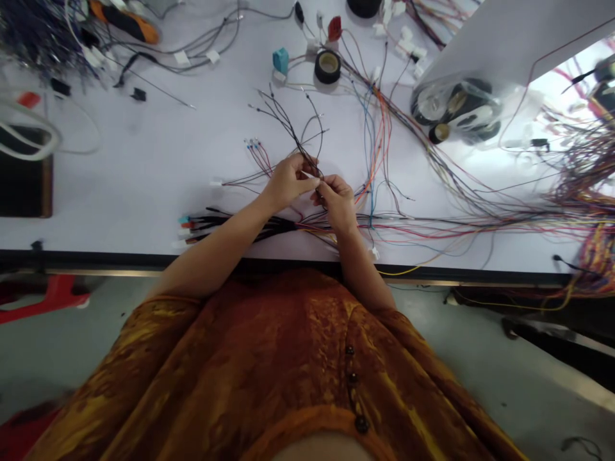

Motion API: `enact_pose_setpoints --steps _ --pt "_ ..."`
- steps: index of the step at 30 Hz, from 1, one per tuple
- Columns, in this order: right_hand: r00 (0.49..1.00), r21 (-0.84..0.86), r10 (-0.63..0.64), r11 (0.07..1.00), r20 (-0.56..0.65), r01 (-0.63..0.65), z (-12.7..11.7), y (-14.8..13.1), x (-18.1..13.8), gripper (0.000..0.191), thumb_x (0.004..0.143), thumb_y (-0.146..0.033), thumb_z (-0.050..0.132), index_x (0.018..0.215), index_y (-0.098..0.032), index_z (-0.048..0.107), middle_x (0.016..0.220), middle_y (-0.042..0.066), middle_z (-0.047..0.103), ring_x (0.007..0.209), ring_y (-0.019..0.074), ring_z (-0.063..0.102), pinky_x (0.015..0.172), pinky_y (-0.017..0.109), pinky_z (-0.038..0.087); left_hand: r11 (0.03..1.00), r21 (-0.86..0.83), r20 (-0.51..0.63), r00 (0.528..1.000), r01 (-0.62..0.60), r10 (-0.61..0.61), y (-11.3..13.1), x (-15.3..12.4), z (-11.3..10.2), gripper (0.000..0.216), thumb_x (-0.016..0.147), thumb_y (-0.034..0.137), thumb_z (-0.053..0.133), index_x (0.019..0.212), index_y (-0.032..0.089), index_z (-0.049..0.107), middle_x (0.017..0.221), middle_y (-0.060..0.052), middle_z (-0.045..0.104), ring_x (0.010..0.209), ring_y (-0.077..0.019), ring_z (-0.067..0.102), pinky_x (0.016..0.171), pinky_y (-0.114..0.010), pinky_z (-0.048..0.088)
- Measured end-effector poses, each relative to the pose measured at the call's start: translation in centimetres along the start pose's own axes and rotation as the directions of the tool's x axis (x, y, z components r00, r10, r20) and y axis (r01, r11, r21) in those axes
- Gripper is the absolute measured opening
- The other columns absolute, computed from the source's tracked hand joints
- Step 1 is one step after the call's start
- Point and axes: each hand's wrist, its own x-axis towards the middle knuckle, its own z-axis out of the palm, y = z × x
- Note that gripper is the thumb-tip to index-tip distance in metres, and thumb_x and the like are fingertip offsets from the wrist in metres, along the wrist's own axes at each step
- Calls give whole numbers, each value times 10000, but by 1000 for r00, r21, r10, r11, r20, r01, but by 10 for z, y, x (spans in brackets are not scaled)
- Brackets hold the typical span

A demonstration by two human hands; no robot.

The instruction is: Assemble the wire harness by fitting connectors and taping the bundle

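Both hands meet over the white table (144, 166), pinching a thin bunch of black wires (288, 121) that fans upward from my fingers. My left hand (287, 182) is closed on the bunch from the left. My right hand (337, 200) is closed on the same bunch just below and to the right. Under my forearms lies a thick harness of black sleeved wires (225, 225) with coloured ends. A few red and blue wires with small terminals (257, 153) lie just left of my hands.
A roll of black tape (327, 66), a teal connector (280, 60) and a red one (334, 28) sit at the back. Many coloured wires (480, 211) spread to the right. A clear bag with tape rolls (456, 109) lies back right. A white cable (29, 128) is at left.
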Motion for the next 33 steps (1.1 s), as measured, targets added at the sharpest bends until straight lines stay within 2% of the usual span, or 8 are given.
enact_pose_setpoints --steps 7,12,14,18,21,26,30,33 --pt "998 0 -49 999 -39 49 2 4 -3 306 832 -486 734 818 -210 603 688 -55 620 608 61 606 554 177 490 998 57 -66 997 34 -30 2 6 0 278 673 24 628 921 149 635 786 -12 700 677 -122 628 641 -233 498" --pt "995 -12 -61 998 82 62 -3 4 -3 372 809 -580 726 888 -222 660 755 -35 649 664 75 598 586 190 498 987 151 -208 978 60 -27 -9 13 -6 191 676 78 720 780 173 593 659 21 624 553 -111 584 531 -220 439" --pt "988 -53 -70 996 139 78 -4 1 -3 398 831 -611 694 904 -220 675 788 -22 661 662 76 585 565 192 472 983 166 -183 982 77 -46 -6 10 -9 191 706 142 759 703 172 570 589 19 597 513 -109 569 491 -215 405" --pt "980 -142 -98 982 172 123 -4 -7 -6 382 906 -578 632 873 -200 677 712 -28 621 585 60 496 536 198 399 986 9 7 986 166 -166 10 -3 -16 107 775 208 732 770 145 645 635 -22 660 528 -107 604 467 -196 394" --pt "986 -145 -106 982 131 125 -1 -9 -8 338 921 -519 642 836 -193 665 660 -38 586 563 58 455 543 204 387 984 -53 73 984 167 -163 16 -10 -19 116 748 180 747 842 134 694 716 -36 693 614 -114 648 504 -193 435" --pt "995 -22 -102 995 -19 101 4 1 -4 236 877 -435 705 838 -217 623 733 -36 599 653 71 535 627 206 467 993 -64 -15 995 96 -97 9 -15 -8 115 761 181 760 735 147 653 643 2 635 572 -82 590 486 -176 416" --pt "987 208 -64 974 -144 93 -3 11 7 221 827 -353 739 949 -262 579 739 -69 533 640 63 535 620 196 471 915 -345 -14 974 209 -228 7 -17 -3 287 793 272 791 710 165 537 847 -18 708 630 -61 620 507 -151 436" --pt "987 220 -51 972 -154 85 -11 14 12 223 839 -338 712 1000 -275 570 732 -75 511 633 62 528 623 197 474 822 -533 -88 954 198 -287 7 -14 -25 307 858 332 755 723 183 523 886 -21 713 744 -88 678 558 -155 499"
